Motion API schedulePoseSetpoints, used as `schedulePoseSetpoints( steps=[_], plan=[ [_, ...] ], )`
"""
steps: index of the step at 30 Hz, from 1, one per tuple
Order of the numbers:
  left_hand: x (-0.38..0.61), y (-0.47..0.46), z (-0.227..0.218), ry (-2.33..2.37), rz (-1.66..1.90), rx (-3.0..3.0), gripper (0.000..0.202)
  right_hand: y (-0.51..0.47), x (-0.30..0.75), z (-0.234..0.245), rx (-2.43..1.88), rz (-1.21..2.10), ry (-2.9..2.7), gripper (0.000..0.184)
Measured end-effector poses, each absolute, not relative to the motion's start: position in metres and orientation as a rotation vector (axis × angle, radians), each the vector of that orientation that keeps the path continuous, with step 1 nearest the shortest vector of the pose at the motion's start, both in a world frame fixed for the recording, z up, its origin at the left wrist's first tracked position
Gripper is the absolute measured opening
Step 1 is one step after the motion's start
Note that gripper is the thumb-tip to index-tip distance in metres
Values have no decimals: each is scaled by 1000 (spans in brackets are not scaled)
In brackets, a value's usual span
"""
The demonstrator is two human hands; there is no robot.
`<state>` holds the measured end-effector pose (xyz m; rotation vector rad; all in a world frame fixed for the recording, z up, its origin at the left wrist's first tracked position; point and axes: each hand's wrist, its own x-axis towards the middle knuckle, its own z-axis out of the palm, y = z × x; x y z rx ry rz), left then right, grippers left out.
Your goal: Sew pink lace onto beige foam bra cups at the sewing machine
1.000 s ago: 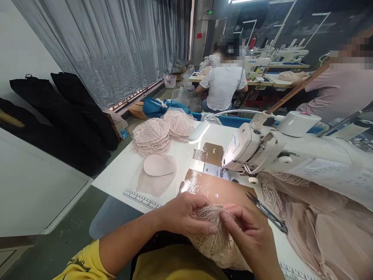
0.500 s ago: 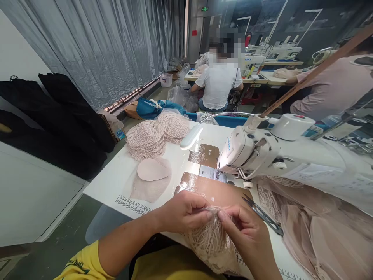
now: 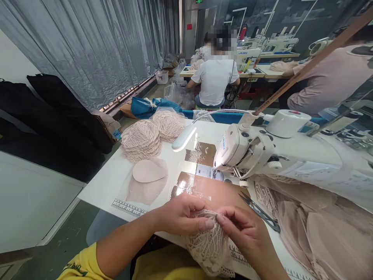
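A beige lace piece (image 3: 208,249) hangs over the table's front edge, pinched along its upper edge by both hands. My left hand (image 3: 186,216) grips it with the thumb lying on top of the lace. Close beside it, my right hand (image 3: 243,229) pinches the same edge between thumb and fingertips. Right of my right hand lie black-handled thread snips (image 3: 260,212), apart from it. Beyond the hands stands a white sewing machine (image 3: 233,147), its needle area lit.
Stacked lace cups (image 3: 141,140) sit at the table's back left. Nearer lies a smooth oval pad (image 3: 149,171) on sheer fabric. Beige mesh fabric (image 3: 317,233) is heaped at the right. A lamp (image 3: 184,138) arches over the table. A person in a white shirt (image 3: 215,81) sits ahead.
My left thumb has shifted over the lace, and the lace edge between my hands is spread a little wider. The whole view has shifted slightly.
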<state>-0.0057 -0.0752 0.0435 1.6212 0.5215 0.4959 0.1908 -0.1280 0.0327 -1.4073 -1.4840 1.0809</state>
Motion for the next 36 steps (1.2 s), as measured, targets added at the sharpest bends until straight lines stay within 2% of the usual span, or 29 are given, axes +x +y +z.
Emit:
schedulePoseSetpoints(
  steps=[5,9,13,16,19,23,26,28,32,36],
  plan=[
    [-6,-66,40,469,446,1386,19,-127,193,31,-1379,1174,-1426,31],
    [2,-67,33,472,439,1247,27,-124,193,30,-1340,1295,-1320,34],
    [13,-74,25,542,546,1067,36,-118,192,29,-1291,1425,-1178,34],
    [4,-70,30,762,670,994,40,-115,197,29,-1308,1441,-1096,36],
    [-24,-51,48,1051,909,1102,36,-115,213,30,-1415,1279,-1098,38],
    [-44,-20,68,1432,1202,1753,28,-114,234,29,-1579,1077,-1235,35],
    [-16,-9,53,1474,886,2478,22,-105,240,29,-1635,994,-1553,31],
    [16,-9,30,1417,389,2875,22,-95,239,29,-1648,918,-1797,28],
    [65,-27,-10,1225,123,2996,20,-78,228,21,-1658,751,-2070,34],
    [69,-45,-11,1132,-74,3012,15,-74,214,4,-1710,546,-2241,39]
  ],
)
